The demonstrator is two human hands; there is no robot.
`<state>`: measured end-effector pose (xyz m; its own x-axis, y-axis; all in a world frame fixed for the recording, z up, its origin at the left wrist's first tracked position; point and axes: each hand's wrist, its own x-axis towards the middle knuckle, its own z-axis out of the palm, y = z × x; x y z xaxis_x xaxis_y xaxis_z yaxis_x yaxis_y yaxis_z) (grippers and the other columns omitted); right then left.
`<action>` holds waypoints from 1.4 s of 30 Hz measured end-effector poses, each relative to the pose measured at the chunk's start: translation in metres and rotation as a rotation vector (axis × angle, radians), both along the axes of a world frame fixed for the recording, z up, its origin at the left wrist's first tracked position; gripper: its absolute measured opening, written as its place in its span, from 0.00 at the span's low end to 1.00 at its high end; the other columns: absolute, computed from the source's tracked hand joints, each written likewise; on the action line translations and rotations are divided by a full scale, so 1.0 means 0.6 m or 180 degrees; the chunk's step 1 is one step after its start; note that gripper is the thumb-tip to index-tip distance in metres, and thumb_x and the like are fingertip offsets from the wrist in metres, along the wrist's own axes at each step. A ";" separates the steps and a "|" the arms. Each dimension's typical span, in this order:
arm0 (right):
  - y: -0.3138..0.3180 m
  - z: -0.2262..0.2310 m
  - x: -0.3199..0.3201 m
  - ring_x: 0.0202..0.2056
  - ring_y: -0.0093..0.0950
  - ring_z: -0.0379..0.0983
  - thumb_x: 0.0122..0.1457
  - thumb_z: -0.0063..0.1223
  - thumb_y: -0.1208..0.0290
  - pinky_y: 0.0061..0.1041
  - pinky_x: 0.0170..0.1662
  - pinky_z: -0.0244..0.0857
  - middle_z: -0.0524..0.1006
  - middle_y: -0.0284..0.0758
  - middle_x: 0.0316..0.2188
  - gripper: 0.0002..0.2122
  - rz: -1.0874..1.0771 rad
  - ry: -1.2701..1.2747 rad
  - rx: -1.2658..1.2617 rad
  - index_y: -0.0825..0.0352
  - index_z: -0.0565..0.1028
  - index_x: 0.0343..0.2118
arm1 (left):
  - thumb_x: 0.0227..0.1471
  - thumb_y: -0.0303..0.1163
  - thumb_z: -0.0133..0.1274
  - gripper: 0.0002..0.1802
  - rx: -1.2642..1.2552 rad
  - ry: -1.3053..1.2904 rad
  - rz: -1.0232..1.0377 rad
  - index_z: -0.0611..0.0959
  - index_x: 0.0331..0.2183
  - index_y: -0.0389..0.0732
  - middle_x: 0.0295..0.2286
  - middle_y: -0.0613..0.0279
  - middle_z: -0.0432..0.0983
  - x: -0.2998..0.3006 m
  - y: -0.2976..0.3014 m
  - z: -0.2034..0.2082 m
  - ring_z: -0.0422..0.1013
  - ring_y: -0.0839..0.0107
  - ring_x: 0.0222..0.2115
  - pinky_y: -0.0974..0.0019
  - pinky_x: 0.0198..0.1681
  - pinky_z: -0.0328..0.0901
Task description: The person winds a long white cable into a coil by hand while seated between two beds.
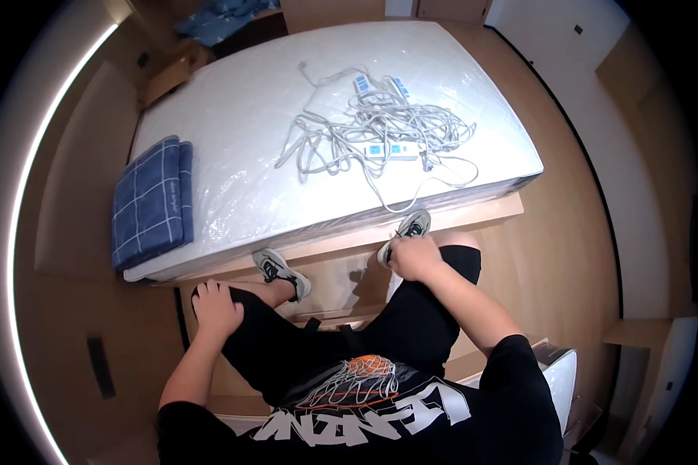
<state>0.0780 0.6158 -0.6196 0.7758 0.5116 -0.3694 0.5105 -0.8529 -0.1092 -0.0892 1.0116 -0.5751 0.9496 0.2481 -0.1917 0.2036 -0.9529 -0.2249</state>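
Note:
My left hand point(217, 308) lies on my left knee with its fingers stretched over the black shorts point(267, 333). Curled into a loose fist, my right hand point(416, 258) is beside my right knee, over the right shoe point(416, 222); I see nothing in it. Ahead, a tangle of grey-white cords point(337, 143) spreads across a plastic-wrapped mattress point(233, 132). Among the loops lies a white power strip point(411, 151) with blue-marked sockets. Two more power strips, one on the left point(362, 84) and one on the right point(399, 87), lie behind it. Neither hand touches the cords.
A folded blue checked blanket point(151, 205) sits on the mattress's near left corner. My left shoe point(281, 273) is by the bed's wooden base point(473, 219). A cardboard box point(169, 77) and blue fabric point(221, 22) are at the far left. Wooden floor point(547, 248) runs along the right.

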 end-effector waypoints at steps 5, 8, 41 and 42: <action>0.077 -0.010 0.080 0.42 0.41 0.74 0.54 0.50 0.57 0.40 0.44 0.67 0.78 0.42 0.37 0.19 0.0533 0.1280 0.0226 0.64 0.73 0.44 | 0.35 0.41 0.60 0.20 -0.0730 -0.0195 -0.0190 0.76 0.30 0.38 0.34 0.53 0.68 0.069 0.050 -0.007 0.63 0.53 0.40 0.52 0.42 0.58; 0.121 -0.056 0.149 0.39 0.43 0.74 0.53 0.53 0.57 0.40 0.41 0.67 0.77 0.44 0.34 0.18 0.0625 0.1117 0.0642 0.63 0.73 0.42 | 0.36 0.38 0.62 0.18 -0.1793 -0.0183 0.0617 0.76 0.28 0.36 0.30 0.52 0.72 0.160 0.127 -0.056 0.68 0.53 0.34 0.54 0.39 0.64; 0.094 -0.083 0.272 0.48 0.44 0.71 0.54 0.53 0.57 0.36 0.51 0.65 0.75 0.48 0.45 0.24 0.0022 0.1683 0.1070 0.68 0.70 0.49 | 0.39 0.40 0.59 0.24 -0.0377 -0.1082 -0.0391 0.76 0.39 0.37 0.43 0.49 0.69 0.143 0.027 -0.008 0.63 0.50 0.44 0.53 0.45 0.60; 0.099 -0.075 0.271 0.47 0.44 0.71 0.53 0.54 0.57 0.35 0.51 0.65 0.75 0.49 0.45 0.24 -0.0066 0.1716 0.1169 0.69 0.70 0.49 | 0.39 0.37 0.59 0.23 -0.0495 -0.1064 -0.0289 0.76 0.39 0.37 0.43 0.49 0.68 0.130 0.015 -0.002 0.63 0.50 0.45 0.52 0.46 0.60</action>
